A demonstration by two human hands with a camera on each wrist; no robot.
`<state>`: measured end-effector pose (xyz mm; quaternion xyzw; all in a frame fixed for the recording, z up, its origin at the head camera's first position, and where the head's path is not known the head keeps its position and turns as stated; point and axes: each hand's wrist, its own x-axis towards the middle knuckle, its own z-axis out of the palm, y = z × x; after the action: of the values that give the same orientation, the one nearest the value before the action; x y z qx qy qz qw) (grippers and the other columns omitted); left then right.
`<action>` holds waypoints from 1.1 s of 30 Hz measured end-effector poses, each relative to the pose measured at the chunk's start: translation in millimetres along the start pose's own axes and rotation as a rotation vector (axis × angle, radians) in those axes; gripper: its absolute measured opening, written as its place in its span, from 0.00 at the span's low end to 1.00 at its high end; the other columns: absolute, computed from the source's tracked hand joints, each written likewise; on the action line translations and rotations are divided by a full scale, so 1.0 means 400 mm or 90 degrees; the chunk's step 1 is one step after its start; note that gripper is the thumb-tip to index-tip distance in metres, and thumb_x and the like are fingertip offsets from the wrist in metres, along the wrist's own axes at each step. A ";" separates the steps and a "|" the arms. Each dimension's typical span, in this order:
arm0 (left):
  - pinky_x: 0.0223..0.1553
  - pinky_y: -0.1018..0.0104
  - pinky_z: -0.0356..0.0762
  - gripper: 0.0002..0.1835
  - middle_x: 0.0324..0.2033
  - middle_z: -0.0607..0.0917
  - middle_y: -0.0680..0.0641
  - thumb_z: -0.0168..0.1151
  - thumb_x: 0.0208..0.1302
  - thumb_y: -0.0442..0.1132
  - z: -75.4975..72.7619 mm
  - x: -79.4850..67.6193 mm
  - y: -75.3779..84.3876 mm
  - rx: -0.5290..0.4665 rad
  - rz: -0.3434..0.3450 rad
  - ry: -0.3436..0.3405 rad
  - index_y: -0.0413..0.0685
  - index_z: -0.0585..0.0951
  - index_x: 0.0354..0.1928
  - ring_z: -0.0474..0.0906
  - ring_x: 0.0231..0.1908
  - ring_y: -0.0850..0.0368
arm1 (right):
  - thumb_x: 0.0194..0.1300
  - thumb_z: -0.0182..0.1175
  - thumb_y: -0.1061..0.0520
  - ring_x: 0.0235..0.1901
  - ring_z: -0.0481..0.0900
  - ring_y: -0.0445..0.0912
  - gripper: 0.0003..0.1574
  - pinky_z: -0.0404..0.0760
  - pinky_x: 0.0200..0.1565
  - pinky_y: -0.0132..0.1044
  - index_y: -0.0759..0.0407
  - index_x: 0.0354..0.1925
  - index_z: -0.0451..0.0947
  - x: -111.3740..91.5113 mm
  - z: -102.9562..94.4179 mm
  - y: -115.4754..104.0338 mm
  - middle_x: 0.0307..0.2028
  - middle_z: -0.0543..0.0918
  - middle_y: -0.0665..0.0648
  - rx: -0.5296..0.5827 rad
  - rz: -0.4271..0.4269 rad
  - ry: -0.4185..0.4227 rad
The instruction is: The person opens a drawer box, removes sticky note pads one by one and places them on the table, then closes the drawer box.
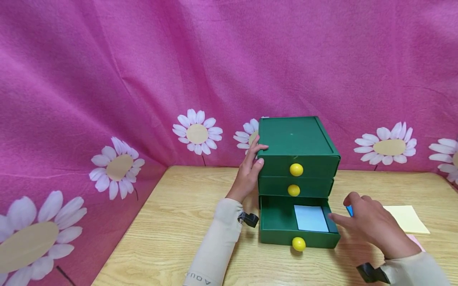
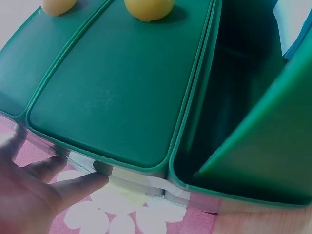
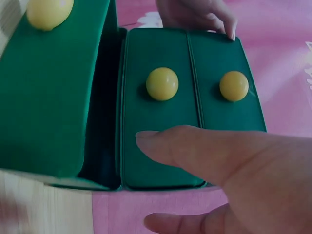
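Observation:
A green three-drawer desk organizer (image 1: 298, 137) stands on the table with its bottom drawer (image 1: 277, 238) pulled out. Inside that drawer, on the right, lies a light blue paper note (image 1: 312, 218). My left hand (image 1: 247, 174) rests against the organizer's left side, its fingertips at the top edge. Just right of the drawer hovers my right hand (image 1: 372, 222), thumb apart from the fingers, nothing visible between them in the right wrist view. Part of a bright blue piece (image 1: 349, 210) shows behind the right hand; most of it is hidden.
A pale yellow paper sheet (image 1: 408, 218) and a pink one (image 1: 416, 241), partly covered by the right hand, lie on the wooden table (image 1: 171, 222) at the right. Yellow round knobs (image 1: 296, 170) stick out from the drawer fronts. A pink flowered cloth (image 1: 222, 59) hangs behind.

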<state>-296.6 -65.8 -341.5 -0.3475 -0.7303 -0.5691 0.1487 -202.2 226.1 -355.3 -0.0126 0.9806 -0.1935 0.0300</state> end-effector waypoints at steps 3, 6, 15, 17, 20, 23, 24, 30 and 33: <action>0.69 0.53 0.54 0.21 0.75 0.49 0.44 0.40 0.72 0.36 0.002 -0.001 -0.002 -0.001 -0.002 -0.001 0.45 0.65 0.65 0.46 0.73 0.51 | 0.52 0.66 0.31 0.36 0.72 0.58 0.48 0.75 0.31 0.50 0.73 0.48 0.69 0.001 0.003 -0.015 0.35 0.75 0.66 0.002 -0.004 -0.001; 0.69 0.53 0.54 0.21 0.75 0.49 0.44 0.40 0.72 0.37 0.002 -0.001 -0.002 0.001 -0.006 -0.004 0.45 0.64 0.65 0.47 0.73 0.51 | 0.52 0.66 0.32 0.35 0.72 0.57 0.47 0.76 0.31 0.50 0.72 0.48 0.70 0.002 0.006 -0.031 0.34 0.76 0.64 0.001 -0.010 0.002; 0.69 0.53 0.54 0.21 0.75 0.49 0.44 0.40 0.72 0.37 0.004 -0.004 0.001 0.001 -0.008 -0.004 0.45 0.64 0.65 0.46 0.73 0.51 | 0.53 0.64 0.30 0.37 0.72 0.58 0.47 0.75 0.34 0.51 0.71 0.49 0.69 0.006 0.009 -0.073 0.35 0.75 0.65 0.005 -0.010 -0.015; 0.69 0.53 0.54 0.21 0.75 0.49 0.44 0.40 0.72 0.37 0.005 -0.004 0.001 -0.001 -0.007 -0.005 0.44 0.64 0.65 0.46 0.73 0.51 | 0.53 0.65 0.31 0.38 0.71 0.58 0.47 0.76 0.34 0.51 0.71 0.49 0.70 0.008 0.011 -0.081 0.37 0.75 0.65 0.009 -0.010 -0.025; 0.69 0.53 0.54 0.21 0.75 0.49 0.43 0.40 0.72 0.36 0.007 -0.004 0.000 -0.003 -0.006 -0.007 0.44 0.64 0.65 0.46 0.73 0.51 | 0.52 0.66 0.31 0.39 0.71 0.58 0.47 0.77 0.34 0.52 0.71 0.49 0.71 0.013 0.017 -0.093 0.38 0.76 0.66 0.010 -0.015 -0.030; 0.70 0.53 0.53 0.22 0.75 0.49 0.43 0.40 0.72 0.37 0.009 -0.003 -0.001 -0.003 -0.005 -0.010 0.44 0.64 0.66 0.46 0.73 0.51 | 0.51 0.68 0.33 0.39 0.71 0.58 0.46 0.78 0.34 0.52 0.71 0.47 0.72 0.016 0.025 -0.100 0.38 0.77 0.66 0.002 -0.024 -0.023; 0.70 0.53 0.53 0.22 0.75 0.49 0.43 0.40 0.72 0.37 0.010 -0.003 -0.001 -0.003 -0.005 -0.009 0.44 0.63 0.66 0.46 0.74 0.51 | 0.51 0.68 0.33 0.38 0.71 0.58 0.45 0.78 0.33 0.52 0.70 0.47 0.73 0.017 0.028 -0.102 0.38 0.77 0.66 -0.002 -0.026 -0.021; 0.70 0.52 0.52 0.21 0.75 0.49 0.44 0.40 0.72 0.36 0.006 -0.001 0.002 0.001 -0.003 -0.005 0.44 0.63 0.66 0.46 0.74 0.50 | 0.51 0.68 0.35 0.37 0.72 0.55 0.41 0.77 0.31 0.49 0.68 0.46 0.73 0.020 0.048 -0.116 0.36 0.77 0.62 -0.005 -0.041 -0.017; 0.70 0.52 0.53 0.22 0.75 0.49 0.44 0.40 0.72 0.36 0.004 -0.001 0.000 0.001 -0.006 -0.001 0.45 0.63 0.66 0.46 0.73 0.51 | 0.52 0.69 0.35 0.37 0.72 0.54 0.40 0.77 0.31 0.48 0.67 0.46 0.73 0.022 0.060 -0.122 0.36 0.77 0.62 0.001 -0.047 -0.017</action>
<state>-296.1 -64.6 -342.1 -0.3445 -0.7325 -0.5688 0.1458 -208.8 171.6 -359.4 -0.0517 0.9788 -0.1950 0.0363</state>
